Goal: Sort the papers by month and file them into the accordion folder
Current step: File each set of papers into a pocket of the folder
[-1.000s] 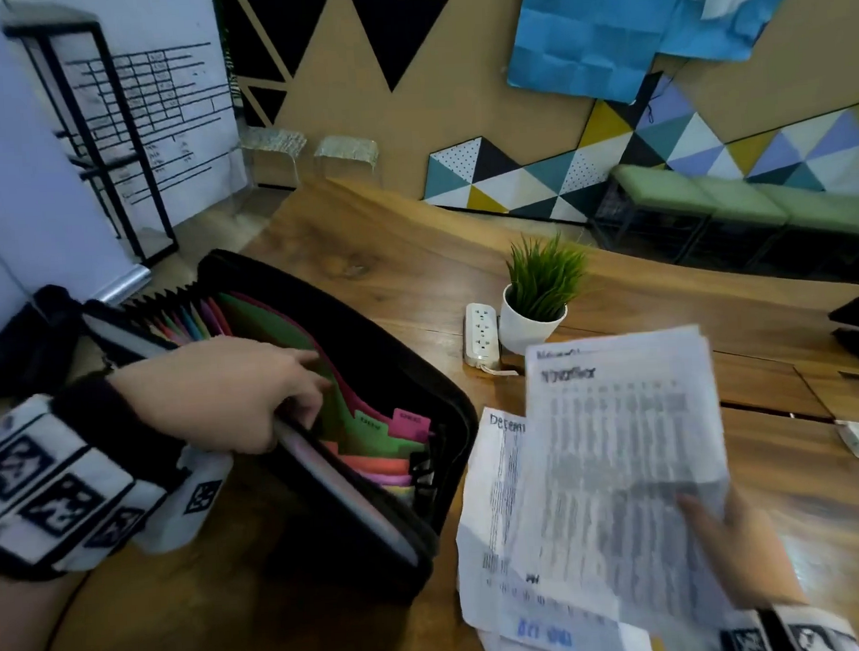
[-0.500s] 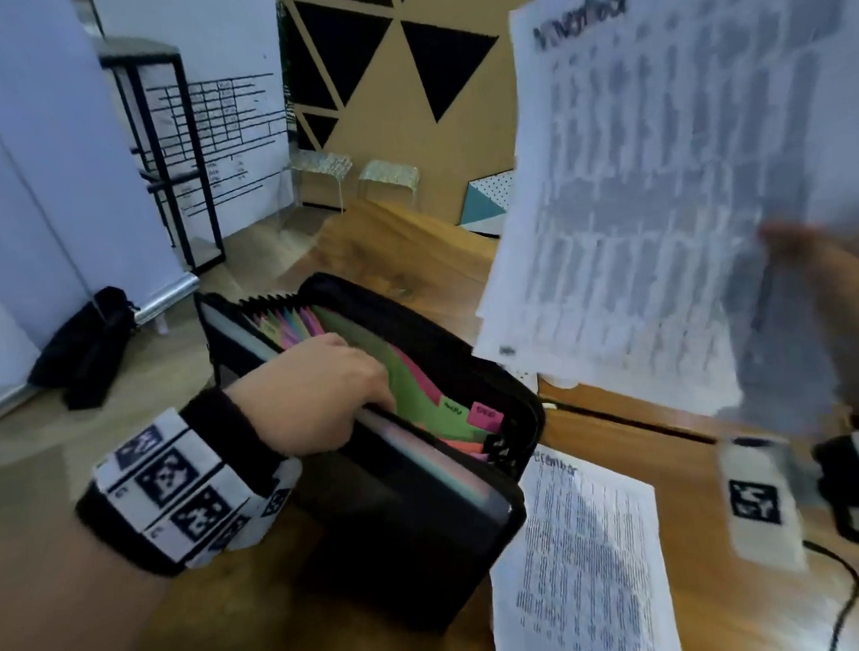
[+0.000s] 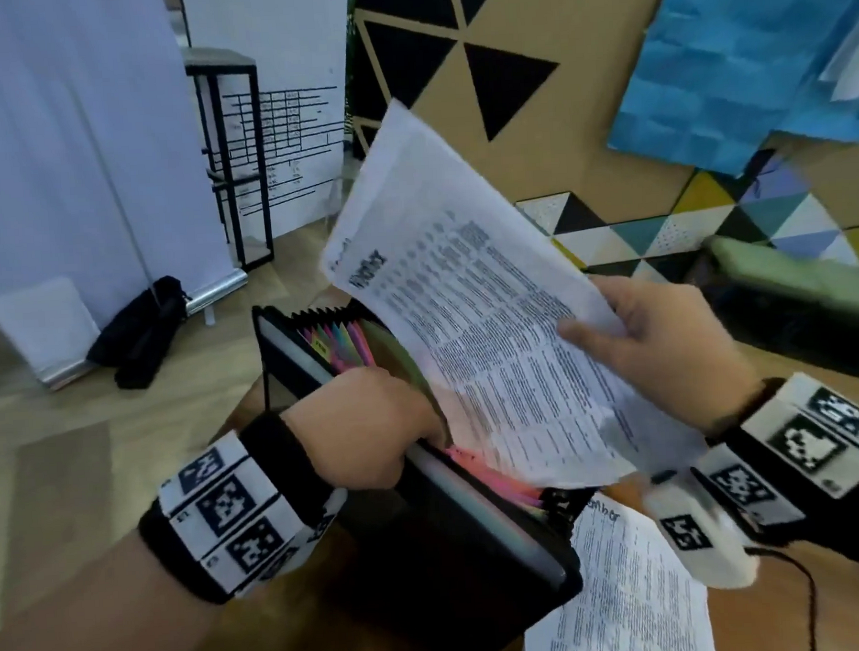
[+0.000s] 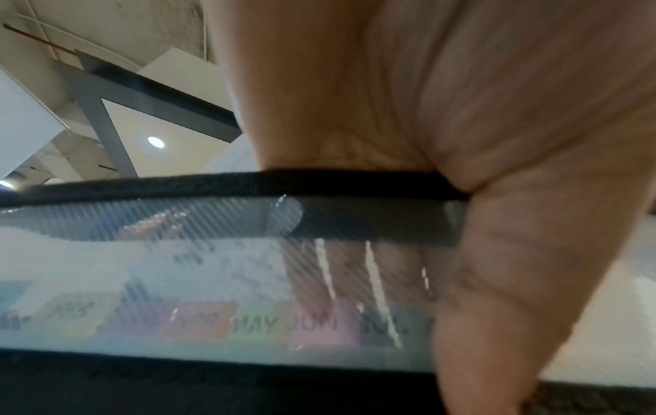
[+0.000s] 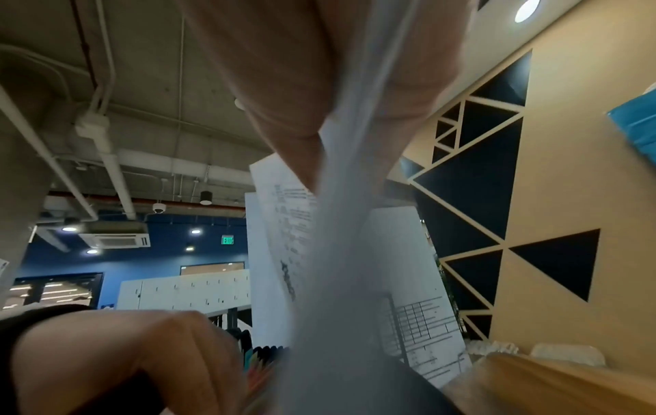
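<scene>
While the left hand (image 3: 368, 423) grips the pleated folder (image 3: 458, 538), thin printed sheets (image 3: 488, 352) bend.

Black wristbands (image 3: 275, 462), white coded tags (image 3: 223, 510)

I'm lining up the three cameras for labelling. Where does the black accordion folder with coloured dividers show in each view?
Head: the black accordion folder with coloured dividers sits centre-low, front wall gripped by the left hand.
Left wrist: its translucent front wall and month tabs fill the lower half.
Right wrist: only its pleats, bottom centre.
Shared landmark: the left hand gripping the folder.
</scene>
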The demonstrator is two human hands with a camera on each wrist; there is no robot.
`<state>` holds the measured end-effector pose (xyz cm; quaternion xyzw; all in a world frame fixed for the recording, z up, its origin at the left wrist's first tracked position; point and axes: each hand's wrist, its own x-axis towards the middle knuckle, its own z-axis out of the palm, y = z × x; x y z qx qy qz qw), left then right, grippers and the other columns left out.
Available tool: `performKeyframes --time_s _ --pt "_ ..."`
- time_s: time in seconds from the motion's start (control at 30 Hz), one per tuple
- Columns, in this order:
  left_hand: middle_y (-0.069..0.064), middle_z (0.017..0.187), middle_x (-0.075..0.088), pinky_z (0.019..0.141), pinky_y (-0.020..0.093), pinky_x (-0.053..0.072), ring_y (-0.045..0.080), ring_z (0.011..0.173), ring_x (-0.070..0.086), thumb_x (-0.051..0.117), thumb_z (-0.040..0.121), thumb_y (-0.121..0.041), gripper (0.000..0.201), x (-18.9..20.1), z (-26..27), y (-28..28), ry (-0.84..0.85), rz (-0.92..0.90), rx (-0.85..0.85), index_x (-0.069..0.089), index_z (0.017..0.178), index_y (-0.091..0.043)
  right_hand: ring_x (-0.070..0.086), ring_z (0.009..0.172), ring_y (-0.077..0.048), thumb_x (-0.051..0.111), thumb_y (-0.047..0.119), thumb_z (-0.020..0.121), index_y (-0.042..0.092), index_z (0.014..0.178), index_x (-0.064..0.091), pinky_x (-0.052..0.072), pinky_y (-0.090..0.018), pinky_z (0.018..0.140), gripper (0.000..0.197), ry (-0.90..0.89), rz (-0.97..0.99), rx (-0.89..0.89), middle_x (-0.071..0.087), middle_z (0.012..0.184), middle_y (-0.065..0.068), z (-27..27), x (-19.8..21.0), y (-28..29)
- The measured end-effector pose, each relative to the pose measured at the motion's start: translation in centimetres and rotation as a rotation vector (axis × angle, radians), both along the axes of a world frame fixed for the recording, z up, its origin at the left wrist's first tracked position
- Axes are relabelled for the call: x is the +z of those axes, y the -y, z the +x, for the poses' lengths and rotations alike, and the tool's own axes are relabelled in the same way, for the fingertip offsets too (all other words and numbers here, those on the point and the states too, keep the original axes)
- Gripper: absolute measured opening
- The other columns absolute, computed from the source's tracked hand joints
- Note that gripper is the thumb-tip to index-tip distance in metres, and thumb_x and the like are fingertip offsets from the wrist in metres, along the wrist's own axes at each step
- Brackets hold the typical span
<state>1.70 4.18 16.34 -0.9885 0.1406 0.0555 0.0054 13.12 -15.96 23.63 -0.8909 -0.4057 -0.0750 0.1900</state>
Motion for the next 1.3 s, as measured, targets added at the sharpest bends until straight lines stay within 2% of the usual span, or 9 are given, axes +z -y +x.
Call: performKeyframes --time_s 0.2,0.27,0.47,0.67,0.77,0.93,1.07,1.2,1.3 --pt "-0.007 0.107 0.064 0.089 0.029 0.048 0.017 0.102 0.058 0.054 0.079 -0.030 0.040 0.9 -0.2 0.1 -0.053 -0.013 0.066 0.060 0.118 -0.034 0.058 0.074 -0.014 0.064 0.032 0.084 0.034 0.086 0.064 0.037 -0.026 0.061 0.004 -0.081 -0.279 -0.020 0.064 0.076 0.005 1.5 0.8 -0.3" --pt "-0.006 0.105 0.063 0.079 0.026 0.045 0.020 0.098 0.060 0.055 0.081 -0.030 0.036 1.1 0.0 0.3 -0.087 0.018 0.101 0.060 0.117 -0.032 0.058 0.072 -0.014 0.065 0.032 0.084 0.036 0.074 0.056 0.042 -0.027 0.062 0.013 -0.077 -0.357 -0.038 0.063 0.074 0.003 2.3 0.7 -1.0" --pt "-0.005 0.089 0.063 0.075 0.032 0.052 0.020 0.082 0.060 0.063 0.075 -0.045 0.039 1.4 -0.1 -0.8 -0.138 0.038 0.130 0.065 0.108 -0.025 0.064 0.077 -0.013 0.066 0.034 0.082 0.024 0.096 0.066 0.052 -0.035 0.077 0.017 -0.151 -0.431 -0.086 0.069 0.082 0.004 4.0 0.7 -2.6" --pt "-0.005 0.100 0.061 0.082 0.035 0.050 0.019 0.093 0.059 0.062 0.079 -0.041 0.041 1.3 -0.3 -1.0 -0.156 0.019 0.070 0.059 0.118 -0.029 0.053 0.064 -0.002 0.058 0.039 0.088 0.030 0.080 0.053 0.041 -0.018 0.057 0.012 -0.105 -0.592 0.043 0.055 0.071 0.013 2.1 -0.5 -6.0" --pt "-0.005 0.096 0.061 0.079 0.033 0.050 0.019 0.092 0.059 0.059 0.079 -0.033 0.035 1.2 -0.6 -1.3 -0.108 0.010 0.051 0.060 0.113 -0.028 0.060 0.082 -0.014 0.055 0.042 0.089 0.018 0.108 0.055 0.050 -0.030 0.076 0.031 -0.169 -0.685 0.119 0.063 0.095 0.003 1.1 -2.6 -7.0" --pt "-0.007 0.107 0.063 0.081 0.029 0.046 0.016 0.100 0.059 0.053 0.085 -0.032 0.034 0.9 -0.9 -1.7 -0.044 0.004 0.023 0.059 0.119 -0.028 0.059 0.097 -0.017 0.059 0.032 0.087 0.020 0.113 0.048 0.049 -0.036 0.087 0.031 -0.291 -0.804 0.158 0.061 0.106 0.001 0.4 -3.5 -4.9" --pt "-0.008 0.098 0.065 0.083 0.029 0.048 0.013 0.093 0.060 0.052 0.085 -0.032 0.025 0.4 -1.1 -1.9 -0.003 -0.045 0.010 0.063 0.108 -0.028 0.056 0.080 -0.017 0.049 0.018 0.091 0.019 0.094 0.045 0.042 -0.023 0.059 0.006 -0.189 -0.754 0.174 0.051 0.074 0.005 -1.3 -6.0 -3.1" --pt "-0.007 0.100 0.067 0.084 0.035 0.051 0.014 0.094 0.062 0.049 0.084 -0.034 0.030 0.2 -1.1 -2.1 0.009 -0.048 0.008 0.064 0.109 -0.030 0.062 0.088 -0.022 0.045 0.018 0.091 0.016 0.102 0.053 0.042 -0.025 0.065 0.013 -0.232 -0.712 0.241 0.064 0.093 -0.003 -2.1 -7.8 -2.9" --pt "-0.006 0.099 0.068 0.084 0.037 0.051 0.014 0.094 0.063 0.050 0.082 -0.035 0.031 0.3 -1.3 -2.1 0.019 -0.053 0.016 0.065 0.109 -0.031 0.059 0.074 -0.014 0.051 0.027 0.091 0.020 0.104 0.056 0.041 -0.023 0.062 0.016 -0.208 -0.541 0.227 0.062 0.081 0.003 -1.7 -7.0 -2.4"
